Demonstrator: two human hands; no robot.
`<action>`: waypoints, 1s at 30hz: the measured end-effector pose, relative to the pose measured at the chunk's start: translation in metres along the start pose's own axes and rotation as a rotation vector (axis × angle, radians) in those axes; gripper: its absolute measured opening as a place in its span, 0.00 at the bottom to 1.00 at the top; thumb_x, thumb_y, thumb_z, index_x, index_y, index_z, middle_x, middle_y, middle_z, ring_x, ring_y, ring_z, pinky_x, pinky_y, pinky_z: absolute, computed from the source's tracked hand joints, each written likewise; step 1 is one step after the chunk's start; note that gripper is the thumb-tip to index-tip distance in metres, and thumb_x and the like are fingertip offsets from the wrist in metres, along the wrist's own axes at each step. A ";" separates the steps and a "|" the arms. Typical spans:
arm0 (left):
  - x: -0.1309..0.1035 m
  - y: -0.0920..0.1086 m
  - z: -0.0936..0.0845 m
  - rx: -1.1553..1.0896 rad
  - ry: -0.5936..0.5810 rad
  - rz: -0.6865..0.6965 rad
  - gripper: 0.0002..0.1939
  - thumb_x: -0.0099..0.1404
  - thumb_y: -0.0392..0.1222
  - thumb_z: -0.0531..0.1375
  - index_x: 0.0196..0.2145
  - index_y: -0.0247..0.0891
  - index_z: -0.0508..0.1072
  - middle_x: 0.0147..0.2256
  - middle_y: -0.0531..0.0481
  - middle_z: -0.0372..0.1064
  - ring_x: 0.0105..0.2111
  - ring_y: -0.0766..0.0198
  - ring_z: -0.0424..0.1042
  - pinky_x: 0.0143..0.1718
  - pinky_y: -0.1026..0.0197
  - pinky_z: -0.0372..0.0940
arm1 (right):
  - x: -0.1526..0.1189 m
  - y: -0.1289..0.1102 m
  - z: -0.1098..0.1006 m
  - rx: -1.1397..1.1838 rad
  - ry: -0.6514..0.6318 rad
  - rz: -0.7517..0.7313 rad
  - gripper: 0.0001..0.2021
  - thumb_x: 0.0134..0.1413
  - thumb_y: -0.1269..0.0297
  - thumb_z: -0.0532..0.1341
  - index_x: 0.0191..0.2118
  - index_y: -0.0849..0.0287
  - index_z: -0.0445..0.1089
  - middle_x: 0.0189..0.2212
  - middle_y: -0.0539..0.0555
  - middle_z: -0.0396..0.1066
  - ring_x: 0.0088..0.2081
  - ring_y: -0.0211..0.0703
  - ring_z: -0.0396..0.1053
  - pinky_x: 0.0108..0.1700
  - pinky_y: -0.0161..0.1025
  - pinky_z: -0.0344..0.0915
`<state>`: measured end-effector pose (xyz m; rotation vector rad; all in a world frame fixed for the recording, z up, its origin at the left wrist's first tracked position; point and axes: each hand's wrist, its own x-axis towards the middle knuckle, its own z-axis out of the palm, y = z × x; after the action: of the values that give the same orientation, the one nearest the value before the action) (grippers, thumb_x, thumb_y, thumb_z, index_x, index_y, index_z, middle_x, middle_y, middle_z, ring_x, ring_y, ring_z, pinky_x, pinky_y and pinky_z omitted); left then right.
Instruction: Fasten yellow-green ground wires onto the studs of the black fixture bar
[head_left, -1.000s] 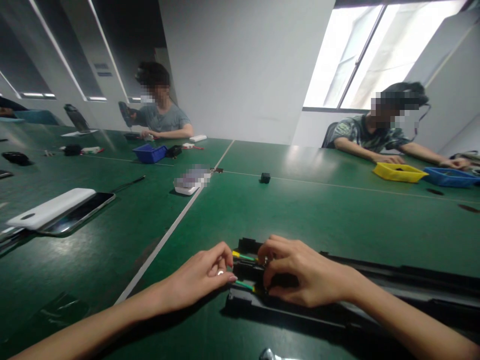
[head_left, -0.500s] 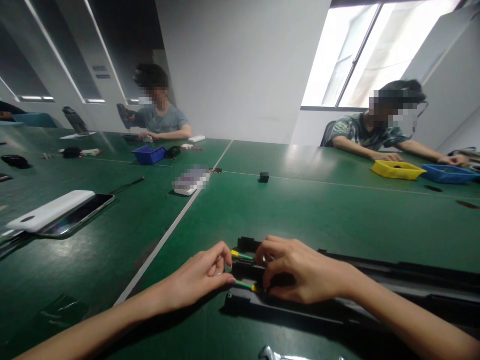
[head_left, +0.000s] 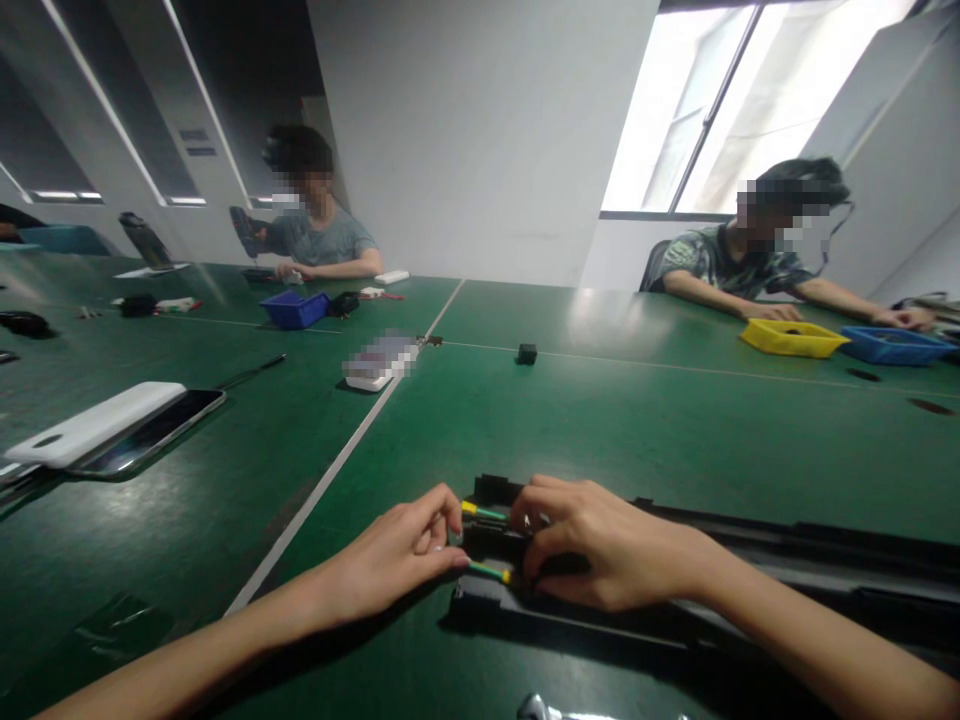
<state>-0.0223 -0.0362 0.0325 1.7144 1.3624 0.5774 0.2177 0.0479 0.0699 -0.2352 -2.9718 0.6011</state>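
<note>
A green-yellow wire (head_left: pixel 487 571) runs between my hands over the end of a long black housing (head_left: pixel 600 627). My left hand (head_left: pixel 409 545) is at the housing's left end, thumb and index finger curled round the wire's near and far parts. My right hand (head_left: pixel 592 540) arches over the housing, its fingertips down at the wire's right ends; a small shiny metal bit shows between its fingers. The fingertips' exact hold is partly hidden. A second stretch of the wire, with a yellow end (head_left: pixel 469 508), lies farther back.
A metal wrench (head_left: pixel 547 710) lies at the bottom edge. Left are a white case (head_left: pixel 97 425) and a phone (head_left: pixel 154 435). Farther back are a small black cube (head_left: pixel 527 354), a blue bin (head_left: pixel 295 311), a yellow bin (head_left: pixel 793 339) and two seated people across the table.
My right hand's fingers have shifted very slightly at the wire. My left hand stays almost where it was.
</note>
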 end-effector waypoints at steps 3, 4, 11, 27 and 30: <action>0.000 0.000 0.000 0.002 0.000 0.004 0.08 0.64 0.40 0.60 0.36 0.37 0.63 0.23 0.61 0.54 0.24 0.69 0.54 0.25 0.68 0.51 | 0.000 0.000 0.001 -0.001 0.002 -0.006 0.09 0.50 0.70 0.64 0.38 0.54 0.77 0.42 0.54 0.66 0.42 0.43 0.64 0.42 0.39 0.62; 0.000 0.001 -0.001 0.002 -0.003 0.005 0.08 0.64 0.40 0.59 0.36 0.37 0.63 0.23 0.61 0.54 0.24 0.69 0.54 0.25 0.68 0.51 | 0.000 0.000 0.001 -0.003 0.005 -0.006 0.09 0.50 0.69 0.64 0.38 0.54 0.77 0.41 0.54 0.66 0.42 0.43 0.64 0.42 0.39 0.62; -0.002 0.003 -0.001 0.037 -0.019 -0.004 0.07 0.64 0.41 0.59 0.37 0.38 0.63 0.24 0.60 0.55 0.25 0.68 0.55 0.25 0.68 0.52 | -0.002 0.000 0.002 -0.009 0.005 -0.002 0.09 0.51 0.70 0.64 0.39 0.54 0.77 0.42 0.53 0.66 0.42 0.43 0.64 0.42 0.39 0.61; -0.001 0.002 -0.002 0.060 -0.046 0.005 0.06 0.66 0.43 0.57 0.37 0.39 0.62 0.25 0.60 0.57 0.26 0.68 0.57 0.27 0.67 0.52 | -0.001 -0.001 0.001 -0.011 0.015 -0.018 0.08 0.51 0.69 0.64 0.38 0.56 0.77 0.40 0.54 0.66 0.42 0.43 0.64 0.41 0.39 0.61; -0.002 0.002 -0.002 0.063 -0.057 0.006 0.07 0.66 0.43 0.56 0.37 0.39 0.62 0.25 0.60 0.57 0.26 0.68 0.57 0.27 0.67 0.52 | -0.001 0.000 0.002 -0.009 0.026 -0.019 0.08 0.51 0.70 0.64 0.37 0.56 0.77 0.40 0.54 0.66 0.41 0.43 0.64 0.40 0.38 0.61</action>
<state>-0.0236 -0.0370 0.0357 1.7726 1.3487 0.4900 0.2189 0.0467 0.0678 -0.2135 -2.9491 0.5777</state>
